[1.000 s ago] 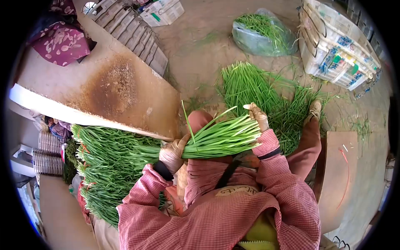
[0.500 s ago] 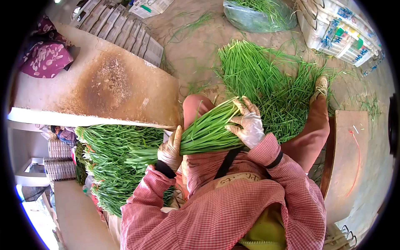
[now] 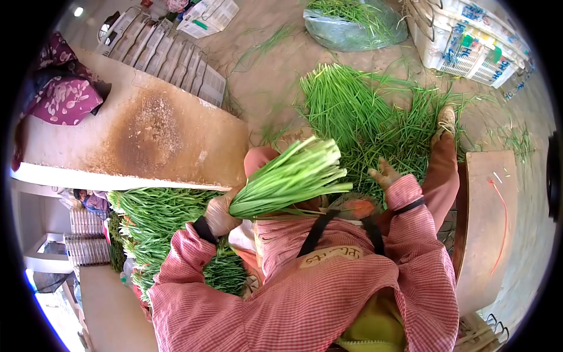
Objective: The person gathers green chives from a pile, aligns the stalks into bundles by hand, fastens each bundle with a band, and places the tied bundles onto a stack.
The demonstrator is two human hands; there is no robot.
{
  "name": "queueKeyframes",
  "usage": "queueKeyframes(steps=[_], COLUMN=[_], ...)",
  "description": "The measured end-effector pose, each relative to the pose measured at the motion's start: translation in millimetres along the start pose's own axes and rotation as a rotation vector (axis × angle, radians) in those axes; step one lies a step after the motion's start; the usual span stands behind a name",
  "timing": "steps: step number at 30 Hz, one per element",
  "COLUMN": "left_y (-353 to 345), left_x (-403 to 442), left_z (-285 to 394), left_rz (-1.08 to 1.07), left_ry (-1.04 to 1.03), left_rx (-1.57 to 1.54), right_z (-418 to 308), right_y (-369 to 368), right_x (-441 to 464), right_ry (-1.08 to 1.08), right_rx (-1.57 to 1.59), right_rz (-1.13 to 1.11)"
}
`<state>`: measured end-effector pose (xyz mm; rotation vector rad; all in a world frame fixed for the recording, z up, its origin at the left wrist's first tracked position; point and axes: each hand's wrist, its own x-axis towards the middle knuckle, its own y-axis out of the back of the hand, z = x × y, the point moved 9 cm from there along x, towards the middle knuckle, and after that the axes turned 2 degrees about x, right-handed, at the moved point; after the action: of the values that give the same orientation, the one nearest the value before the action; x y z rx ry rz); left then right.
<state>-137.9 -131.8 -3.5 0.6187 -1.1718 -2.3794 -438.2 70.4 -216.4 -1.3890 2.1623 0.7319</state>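
A bunch of garlic chives [image 3: 293, 176] lies across my lap, its pale cut ends fanned toward the upper right. My gloved left hand [image 3: 223, 216] is wrapped round the leafy end of the bunch. Away from the bunch, on its right, my right hand [image 3: 385, 174] hovers over loose greens with its fingers apart and nothing visible in them. A large heap of chives [image 3: 346, 105] spreads over the floor in front of me. Beside my left arm are stacked bundles of chives [image 3: 164, 223], some with orange-red bands.
A stained board [image 3: 193, 135] juts in from the left. White crates [image 3: 469, 47] stand at the upper right, and grey crates [image 3: 170, 56] are stacked upper left. A plastic bag [image 3: 352, 29] of greens sits at the back. On my right is a wooden board [image 3: 487, 234] with a red tie.
My right hand has let go of the bunch and moved down and right. My left hand has shifted slightly left, still holding the bunch, whose cut ends now fan out.
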Motion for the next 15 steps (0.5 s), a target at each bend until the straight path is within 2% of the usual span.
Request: queueKeyframes(steps=[3,4,6,7,9,11,13,14,15], left_y=[-39,-53,-79,-88,-117,-146,-156,-155,-153], left_x=[-4,-7,-13,-14,-30,-38,-42,-41,-41], left_z=[19,36,60,66,83,75,78,79,80], left_rz=[-0.487,-0.534,-0.64,-0.652,-0.809,-0.826,-0.835,-0.812,-0.783], left_ry=[0.146,0.239,0.422,0.415,0.548,0.512,0.53,0.509,0.487], left_rx=[-0.384,-0.689,-0.941,-0.934,-1.338,-1.45,-1.498,-1.537,-1.577], right_z=[14,8,-10,-19,-37,-53,-75,-79,-74], right_y=[-66,-81,-98,-102,-105,-94,-46,-12,29], right_x=[39,41,35,30,20,12,3,-4,-16], right_ry=[0.095,0.116,0.148,0.167,0.226,0.336,0.784,0.86,0.57], right_rx=[0.24,0.294,0.461,0.544,0.704,0.814,0.725,0.791,1.09], right_rz=[-0.216,-0.266,-0.337,-0.367,-0.419,-0.456,-0.333,-0.218,-0.102])
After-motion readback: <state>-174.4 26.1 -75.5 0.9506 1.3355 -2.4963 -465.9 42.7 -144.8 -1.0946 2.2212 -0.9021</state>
